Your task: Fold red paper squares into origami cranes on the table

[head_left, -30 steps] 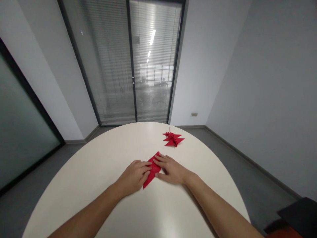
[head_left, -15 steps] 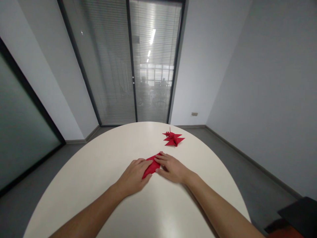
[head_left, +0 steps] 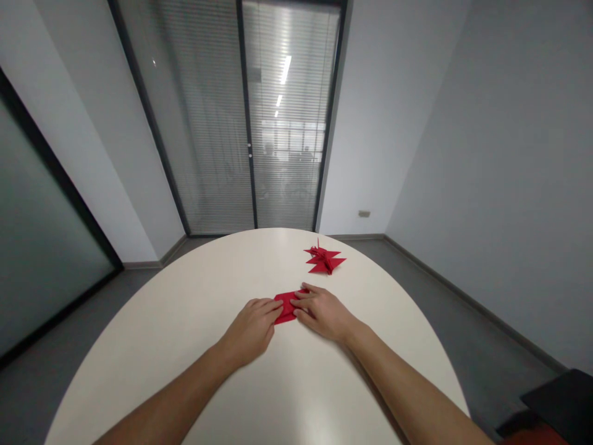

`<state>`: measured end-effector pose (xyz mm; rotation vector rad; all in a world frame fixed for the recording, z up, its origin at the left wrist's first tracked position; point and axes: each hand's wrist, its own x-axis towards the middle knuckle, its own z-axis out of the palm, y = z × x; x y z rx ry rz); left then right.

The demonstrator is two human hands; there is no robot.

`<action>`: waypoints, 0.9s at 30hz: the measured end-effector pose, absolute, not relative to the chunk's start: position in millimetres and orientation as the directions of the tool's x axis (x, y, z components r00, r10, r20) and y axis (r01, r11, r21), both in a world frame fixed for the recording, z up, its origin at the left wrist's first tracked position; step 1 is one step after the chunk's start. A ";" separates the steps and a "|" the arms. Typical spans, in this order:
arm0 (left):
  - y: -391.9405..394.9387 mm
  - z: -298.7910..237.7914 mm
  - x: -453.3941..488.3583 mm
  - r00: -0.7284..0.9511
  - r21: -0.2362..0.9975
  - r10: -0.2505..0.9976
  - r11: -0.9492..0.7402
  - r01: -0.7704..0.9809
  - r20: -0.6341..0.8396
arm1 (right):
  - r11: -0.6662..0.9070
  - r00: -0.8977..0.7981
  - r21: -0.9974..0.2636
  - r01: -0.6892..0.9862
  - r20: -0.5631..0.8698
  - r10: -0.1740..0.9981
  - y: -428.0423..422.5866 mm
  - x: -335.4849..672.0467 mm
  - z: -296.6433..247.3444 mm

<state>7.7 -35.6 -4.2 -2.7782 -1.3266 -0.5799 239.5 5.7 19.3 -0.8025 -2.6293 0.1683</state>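
Observation:
A folded piece of red paper (head_left: 288, 304) lies on the white round table (head_left: 208, 278) between my two hands. At its left end is my left hand (head_left: 252, 327), fingers close together over the paper and closed on it, the thumb tucked in near the table. From the right, my right hand (head_left: 322, 312) rests spread fingers on the paper's right part, covering that end. Beyond my right hand sit red folded-paper cranes (head_left: 325, 259) with pointed wings, bunched together; how many overlap is hard to tell.
The table's curved far edge runs just behind the cranes. Past it stand a glass partition with blinds (head_left: 287, 154) and a pale wall (head_left: 370, 123) with an outlet plate (head_left: 364, 214). A dark object (head_left: 560, 402) shows at the lower right.
The red paper has turned from a steep slant to lie nearly level. My left hand's fingers and thumb have drawn closer together; my right hand has shifted slightly.

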 end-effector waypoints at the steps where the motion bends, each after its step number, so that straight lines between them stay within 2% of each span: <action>1: -36.2 -3.7 8.3 0.569 0.146 0.753 -0.636 0.758 0.332 | 0.826 -0.758 -0.213 0.522 0.328 0.564 5.8 239.2 19.4; 10: -33.0 -8.8 9.9 0.497 0.198 0.793 -0.583 0.788 0.353 | 0.786 -0.729 -0.140 0.602 0.307 0.612 3.8 238.9 17.2; 17: -35.6 -3.3 9.7 0.519 0.249 0.783 -0.608 0.754 0.342 | 0.721 -0.671 -0.241 0.650 0.265 0.693 1.2 242.0 11.4; 23: -34.2 -1.2 7.6 0.610 0.289 0.705 -0.707 0.645 0.362 | 0.714 -0.732 -0.356 0.603 0.108 0.672 -4.7 234.3 10.5; 27: -33.7 -1.7 6.9 0.629 0.272 0.699 -0.714 0.646 0.341 | 0.656 -0.695 -0.361 0.663 0.030 0.719 -3.9 233.2 4.7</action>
